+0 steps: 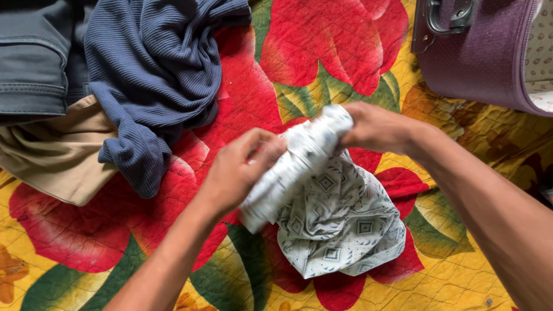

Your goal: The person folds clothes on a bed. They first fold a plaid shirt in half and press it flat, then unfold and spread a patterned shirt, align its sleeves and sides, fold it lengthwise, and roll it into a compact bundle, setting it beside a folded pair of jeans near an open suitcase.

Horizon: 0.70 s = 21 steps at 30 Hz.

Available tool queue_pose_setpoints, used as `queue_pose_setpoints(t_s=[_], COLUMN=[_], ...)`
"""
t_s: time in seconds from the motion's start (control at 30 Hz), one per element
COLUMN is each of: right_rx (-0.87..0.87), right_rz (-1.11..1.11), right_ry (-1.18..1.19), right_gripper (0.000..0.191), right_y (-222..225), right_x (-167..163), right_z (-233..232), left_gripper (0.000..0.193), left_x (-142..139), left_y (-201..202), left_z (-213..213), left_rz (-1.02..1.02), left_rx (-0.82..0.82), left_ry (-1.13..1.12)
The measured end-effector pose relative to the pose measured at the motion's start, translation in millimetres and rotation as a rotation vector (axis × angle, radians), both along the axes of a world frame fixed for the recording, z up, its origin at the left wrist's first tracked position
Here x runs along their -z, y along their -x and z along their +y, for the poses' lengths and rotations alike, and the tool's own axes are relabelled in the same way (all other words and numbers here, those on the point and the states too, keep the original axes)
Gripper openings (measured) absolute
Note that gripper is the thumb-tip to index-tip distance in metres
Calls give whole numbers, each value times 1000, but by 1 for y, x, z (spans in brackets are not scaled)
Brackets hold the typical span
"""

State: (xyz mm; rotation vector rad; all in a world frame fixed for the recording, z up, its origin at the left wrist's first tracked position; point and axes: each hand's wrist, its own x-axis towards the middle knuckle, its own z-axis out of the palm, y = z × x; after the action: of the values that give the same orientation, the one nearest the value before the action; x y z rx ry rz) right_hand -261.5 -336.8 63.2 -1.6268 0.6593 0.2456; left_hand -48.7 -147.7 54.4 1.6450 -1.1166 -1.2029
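Observation:
A white patterned cloth [340, 224] with grey square motifs lies on a quilt with red flowers [242, 98]. Its upper part is rolled into a tight tube that slants up to the right. My left hand [239, 170] grips the lower middle of that roll. My right hand [374, 126] pinches the roll's upper end. The unrolled rest of the cloth spreads loose below the hands.
A blue ribbed garment [152, 75] lies at the upper left, partly over a tan cloth [55, 152] and beside grey trousers [34, 57]. A purple suitcase [478, 52] with a metal latch stands open at the upper right.

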Motion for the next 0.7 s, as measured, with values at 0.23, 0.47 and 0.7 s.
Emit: queue_pose_setpoints(t_s=[0.23, 0.47, 0.7], right_rx=[81, -170, -292], right_rz=[193, 370, 505], right_ry=[-353, -99, 117], right_gripper=[27, 26, 39], right_y=[54, 83, 69], right_x=[-1, 2, -15], right_z=[17, 47, 62], left_gripper=[56, 79, 81], left_x=[6, 16, 31], left_y=[31, 112, 133], left_z=[9, 34, 53], left_rz=[-512, -643, -746], left_rx=[76, 171, 82], left_ry=[109, 216, 275])
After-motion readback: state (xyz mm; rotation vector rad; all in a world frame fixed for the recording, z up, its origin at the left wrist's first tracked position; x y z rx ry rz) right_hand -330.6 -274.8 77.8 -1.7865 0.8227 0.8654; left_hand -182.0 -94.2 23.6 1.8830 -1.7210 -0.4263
